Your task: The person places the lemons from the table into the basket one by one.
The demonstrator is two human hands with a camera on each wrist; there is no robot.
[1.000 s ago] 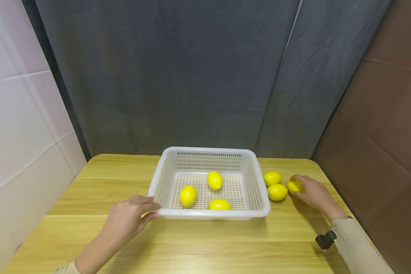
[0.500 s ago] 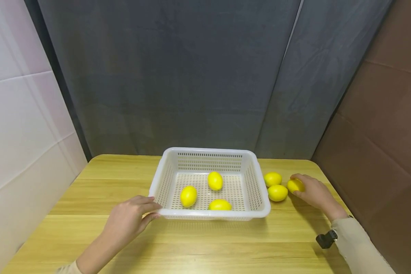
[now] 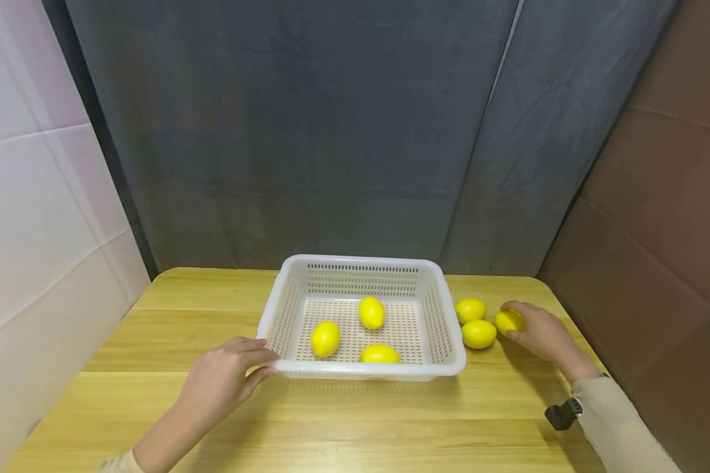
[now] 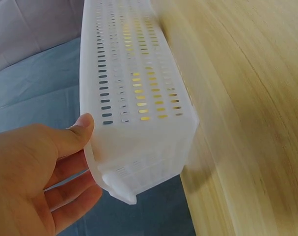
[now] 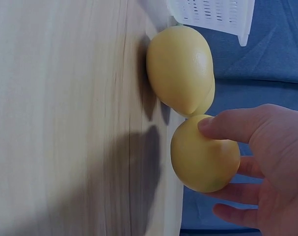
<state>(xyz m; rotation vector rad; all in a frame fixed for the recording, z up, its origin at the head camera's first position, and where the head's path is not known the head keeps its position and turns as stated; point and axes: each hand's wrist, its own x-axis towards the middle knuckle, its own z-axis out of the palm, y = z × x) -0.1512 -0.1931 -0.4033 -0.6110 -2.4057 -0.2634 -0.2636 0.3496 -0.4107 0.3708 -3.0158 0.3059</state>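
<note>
With my left hand [image 3: 225, 371] I am gripping the near left corner of the white plastic basket [image 3: 363, 369], my thumb pressing on the outside of the rim and my fingers bending around the corner. The basket is sitting on the wooden counter [image 3: 343, 433], its slotted walls letting yellow show through in the left wrist view.

My right hand [image 3: 541, 332] is clamping a yellow lemon [image 5: 203, 157], the thumb lying on one side and the fingers curling around the other, so the hand is opening only as wide as the fruit. I am holding this lemon at the right end of the counter, well apart from the basket; I cannot tell whether it is touching the wood.

Just beside it, two more lemons [image 3: 479, 334] are resting together on the counter, between my right hand and the basket's right wall. Inside the basket, three lemons [image 3: 325, 339] are lying apart on the slotted floor. A black device [image 3: 562, 414] is sitting at my right wrist.
</note>
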